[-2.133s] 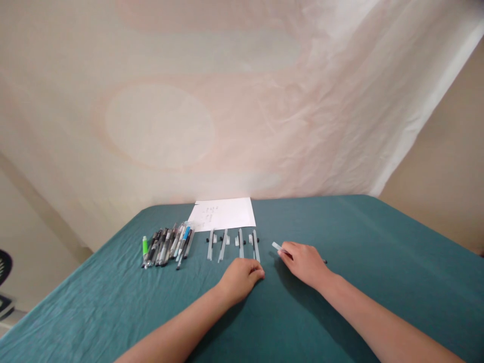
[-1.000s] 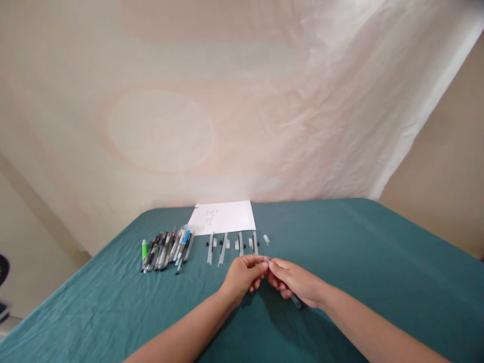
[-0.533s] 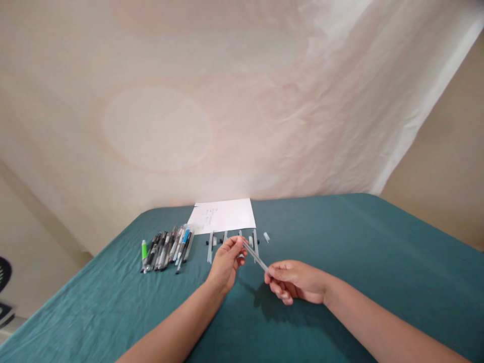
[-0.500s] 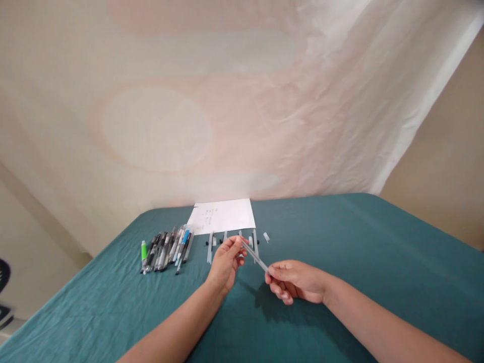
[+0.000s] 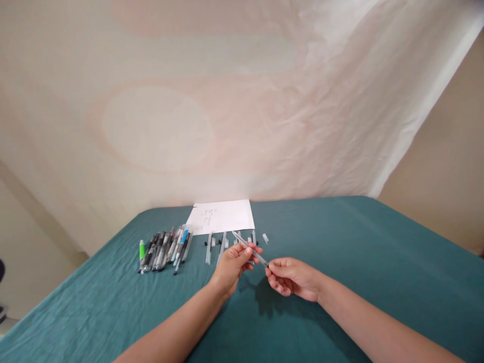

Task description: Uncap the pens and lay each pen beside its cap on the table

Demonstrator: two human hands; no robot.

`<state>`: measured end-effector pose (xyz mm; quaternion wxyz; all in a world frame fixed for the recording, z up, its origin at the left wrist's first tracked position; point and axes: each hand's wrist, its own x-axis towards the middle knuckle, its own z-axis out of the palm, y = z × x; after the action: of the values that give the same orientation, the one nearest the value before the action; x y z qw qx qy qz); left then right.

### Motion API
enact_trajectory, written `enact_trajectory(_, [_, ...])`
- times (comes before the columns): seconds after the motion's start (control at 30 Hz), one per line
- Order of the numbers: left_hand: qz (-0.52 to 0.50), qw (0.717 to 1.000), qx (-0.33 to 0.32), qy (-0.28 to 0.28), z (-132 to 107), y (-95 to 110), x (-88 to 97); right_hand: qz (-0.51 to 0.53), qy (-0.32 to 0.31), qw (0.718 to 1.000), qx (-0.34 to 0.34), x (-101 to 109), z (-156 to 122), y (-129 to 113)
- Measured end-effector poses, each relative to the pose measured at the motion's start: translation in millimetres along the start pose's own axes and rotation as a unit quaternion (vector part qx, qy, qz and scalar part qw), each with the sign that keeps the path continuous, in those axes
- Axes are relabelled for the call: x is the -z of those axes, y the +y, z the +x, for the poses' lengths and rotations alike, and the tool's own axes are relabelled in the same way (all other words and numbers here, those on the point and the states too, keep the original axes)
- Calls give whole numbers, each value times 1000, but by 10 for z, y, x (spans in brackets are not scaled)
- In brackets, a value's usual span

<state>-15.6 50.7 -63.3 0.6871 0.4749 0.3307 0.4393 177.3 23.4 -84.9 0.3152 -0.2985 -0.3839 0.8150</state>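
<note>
Pen being held aloft between both hands' fingers.
I'm watching the left hand pinching mid-barrel, fingers closed on it, while the right hand is nipping the dark end between thumb and fingertips. Uneven pulling could be making the smooth barrel slip, perhaps scattering the row of pen parts beyond the left fingers. The pen is looking slim, greyish, translucent, its pale end slanting past those fingers.

Left hand: holds a pinch; left forearm slants back and leftward from the grip. Right hand: pinches just beside that grip; right forearm slants back, rightward.
</note>
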Motion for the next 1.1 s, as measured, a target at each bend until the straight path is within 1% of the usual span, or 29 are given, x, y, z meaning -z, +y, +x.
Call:
enact_trajectory(0.07, [17,1000,0,2,4,5,8,-29,13,999,6,-20,2,14])
enact_trajectory(0.17, [28,1000,-6,-1,2,5,20,-54,11,998,15,-48,7,39])
enact_trajectory(0.27, [14,1000,-9,-13,-7,7,27,-43,-12,999,11,-61,3,49])
enact_trajectory(0.37, [-1,999,-7,-44,-17,15,17,-23,-37,999,-6,-58,-13,40])
enact_trajectory(0.43, [-5,998,-6,-57,-20,19,4,-24,-38,999,-9,-53,-27,26])
enact_trajectory(0.5, [-4,998,-7,-60,-20,22,-6,-38,-24,999,-3,-56,-37,14])
enact_trajectory(0.6, [5,999,-11,-52,-15,26,-9,-66,3,998,12,-79,-45,5])
enact_trajectory(0.77, [27,999,-15,-20,-5,10,9,-125,34,991,41,-122,-26,26])
enact_trajectory(0.87, [39,999,-13,-2,-2,-9,21,-179,51,980,69,-119,11,59])
enact_trajectory(0.97, [47,999,-13,17,0,-11,22,-227,92,964,104,-112,51,87])
enact_trajectory(1.03, [46,998,-17,25,2,-3,14,-221,113,961,120,-113,61,91])
enact_trajectory(1.1, [41,999,-21,28,6,8,5,-190,105,970,110,-116,56,84])
